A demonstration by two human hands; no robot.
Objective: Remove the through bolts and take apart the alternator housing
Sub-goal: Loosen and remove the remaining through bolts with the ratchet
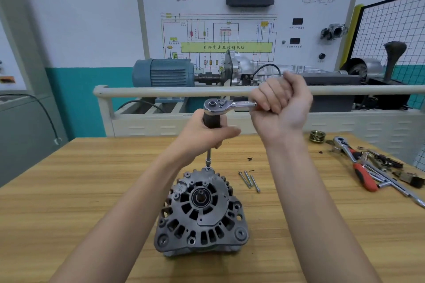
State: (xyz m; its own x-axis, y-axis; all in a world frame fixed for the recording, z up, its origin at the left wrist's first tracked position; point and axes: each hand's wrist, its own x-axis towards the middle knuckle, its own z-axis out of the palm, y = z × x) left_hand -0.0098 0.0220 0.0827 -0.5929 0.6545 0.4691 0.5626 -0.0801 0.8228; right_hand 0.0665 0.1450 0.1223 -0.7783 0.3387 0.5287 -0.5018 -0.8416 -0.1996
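A dark grey alternator (202, 211) stands on end on the wooden table (69, 202), its vented housing face up. A chrome ratchet wrench (220, 105) sits on top of a black-handled extension (209, 156) whose socket rests on a bolt at the far rim of the housing. My left hand (207, 135) is wrapped around the black handle under the ratchet head. My right hand (282, 103) is closed on the ratchet's handle, to the right. Three long through bolts (249, 180) lie loose on the table just right of the alternator.
At the table's right end lie a red-handled ratchet (358, 167), several chrome extension bars and small parts, and a ribbed pulley (317, 136). Behind the table stands a training rig with a beige rail (161, 93), a blue motor (163, 72) and a gearbox.
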